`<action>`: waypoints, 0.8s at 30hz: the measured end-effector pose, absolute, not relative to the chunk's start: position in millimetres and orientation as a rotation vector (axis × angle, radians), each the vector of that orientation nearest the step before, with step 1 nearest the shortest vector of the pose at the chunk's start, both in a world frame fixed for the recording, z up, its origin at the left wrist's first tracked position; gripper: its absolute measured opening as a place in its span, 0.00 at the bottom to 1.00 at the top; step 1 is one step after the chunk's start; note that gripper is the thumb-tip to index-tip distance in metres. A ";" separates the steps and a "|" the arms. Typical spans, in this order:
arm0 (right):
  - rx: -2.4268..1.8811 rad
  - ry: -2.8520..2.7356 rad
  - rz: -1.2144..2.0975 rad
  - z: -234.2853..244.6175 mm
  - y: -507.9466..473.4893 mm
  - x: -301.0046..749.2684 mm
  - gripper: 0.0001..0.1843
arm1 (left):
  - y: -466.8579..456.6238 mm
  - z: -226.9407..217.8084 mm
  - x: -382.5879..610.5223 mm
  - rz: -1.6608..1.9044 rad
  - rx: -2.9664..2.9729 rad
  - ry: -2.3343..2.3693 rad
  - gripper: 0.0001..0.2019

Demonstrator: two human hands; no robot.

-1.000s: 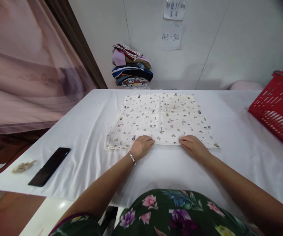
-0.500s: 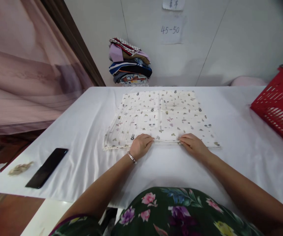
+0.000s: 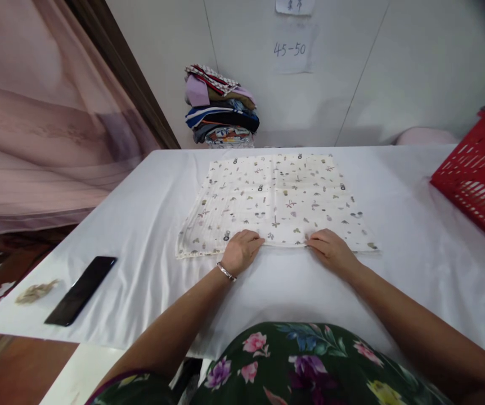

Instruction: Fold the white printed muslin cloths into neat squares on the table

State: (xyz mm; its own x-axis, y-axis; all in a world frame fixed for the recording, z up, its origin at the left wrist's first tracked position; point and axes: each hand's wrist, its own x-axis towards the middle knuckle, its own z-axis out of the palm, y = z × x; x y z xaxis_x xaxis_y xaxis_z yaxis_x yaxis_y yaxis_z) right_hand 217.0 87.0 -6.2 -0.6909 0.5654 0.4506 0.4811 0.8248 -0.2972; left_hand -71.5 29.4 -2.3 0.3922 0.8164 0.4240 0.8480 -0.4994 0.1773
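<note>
A cream cloth [image 3: 274, 197] with small printed motifs lies folded in layers on the white-covered table, creases running across it. At its near edge my left hand [image 3: 242, 249] pinches the fabric between thumb and fingers; a bracelet circles that wrist. My right hand [image 3: 329, 247] pinches the same edge a short way to the right. Between the two hands the edge is slightly lifted and drawn into a narrow fold. The fingertips' undersides are hidden.
A black phone [image 3: 81, 291] and a small tan bundle of strands [image 3: 36, 292] lie on the table [image 3: 141, 225] at left. A red basket [image 3: 479, 174] stands at right. Folded clothes [image 3: 222, 109] are stacked behind the far edge, and a pink curtain [image 3: 44, 124] hangs at left.
The cloth edge between my hands has shifted a little, its fold now less distinct. Both hands keep their pinch in nearly the same place.
</note>
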 end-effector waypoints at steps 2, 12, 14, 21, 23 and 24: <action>-0.799 -2.415 0.178 -2.5 90.1 215.4 0.12 | 34.8 1.7 -71.3 -0.725 -2.495 -1.545 0.10; -0.712 -2.552 0.059 -11.7 90.0 219.7 0.13 | 32.2 -4.4 -71.2 -0.501 -2.561 -1.432 0.11; -0.715 -2.569 0.084 -12.4 89.5 221.2 0.14 | 28.7 -4.5 -70.2 -0.498 -2.571 -1.451 0.11; -0.677 -2.661 0.135 -7.0 90.4 226.8 0.13 | 22.4 0.1 -68.4 -0.463 -2.579 -1.474 0.10; -0.675 -2.665 0.133 -7.5 90.0 227.9 0.13 | 21.3 1.3 -68.9 -0.448 -2.598 -1.472 0.09; -0.676 -2.661 0.132 -7.8 89.8 228.1 0.13 | 21.0 1.9 -69.0 -0.439 -2.608 -1.469 0.09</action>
State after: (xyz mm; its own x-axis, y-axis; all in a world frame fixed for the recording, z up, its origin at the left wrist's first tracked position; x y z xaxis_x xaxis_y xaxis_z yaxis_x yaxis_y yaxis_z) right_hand 228.1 89.8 -7.8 -0.8077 0.4761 0.3479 0.4394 0.8794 -0.1833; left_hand -69.0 21.0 1.9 0.4878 0.8176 0.3057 0.8513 -0.5231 0.0405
